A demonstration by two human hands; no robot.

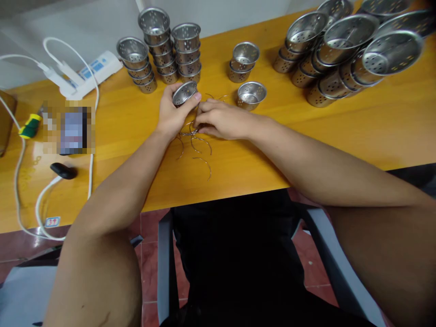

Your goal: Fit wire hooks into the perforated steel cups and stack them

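Observation:
My left hand (172,109) is wrapped round a small perforated metal cup (185,93), tilted with its mouth facing up. Close beside it, the fingers of my right hand (218,119) are bent together and point down at a loose pile of thin curved wires (193,133). Whether a wire is pinched in those fingertips is hidden. A few more wires lie on the table in front of the pile, among them a single curved wire (208,169). Behind my right hand stand a lone perforated cup (251,96) and a short stack of cups (242,63).
Taller cup stacks stand at the back, left (160,50) and right (335,59). On the wooden table (245,168) at left are a white power strip (97,75), white cables, a blurred-out phone (73,131), a yellow-green screwdriver handle (30,126) and a black object (63,170).

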